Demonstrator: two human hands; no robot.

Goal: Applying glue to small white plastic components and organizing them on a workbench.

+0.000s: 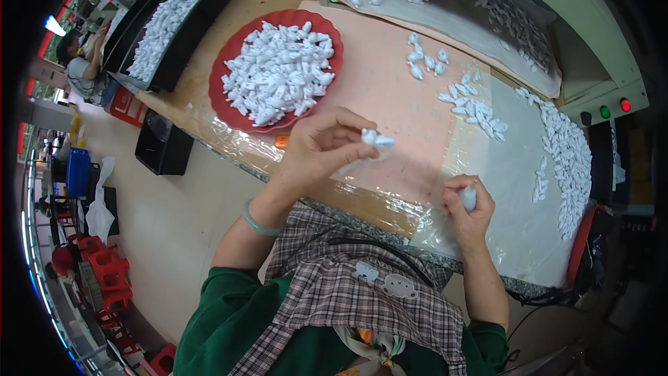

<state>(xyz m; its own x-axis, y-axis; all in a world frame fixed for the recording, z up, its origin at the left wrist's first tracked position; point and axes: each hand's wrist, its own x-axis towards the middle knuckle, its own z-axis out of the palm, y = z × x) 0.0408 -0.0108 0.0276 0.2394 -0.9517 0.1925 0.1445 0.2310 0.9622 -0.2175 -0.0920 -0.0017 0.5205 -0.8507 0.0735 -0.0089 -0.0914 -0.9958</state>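
Note:
Between the thumb and fingertips of my left hand (323, 143) a small white figurine piece (378, 139) is pinched, held over the pink sheet. My right hand (470, 212), lower and to the right, is closed around a pale grey-white rounded piece (468, 198); the fingers hide most of it. Beyond my left hand stands a red scalloped plate (217, 90) heaped with small white pieces (278, 73). Several similar pieces (480, 108) lie loose past my right hand, and a long pile of them (565, 160) curves along the right side of the table.
A pale green box-like machine (605, 49) with dark and white pieces inside stands at the back right. Black trays (184, 42) of white pieces line the far left. A black bin (163, 143) sits off the table's left edge. Another person (87, 69) works at upper left.

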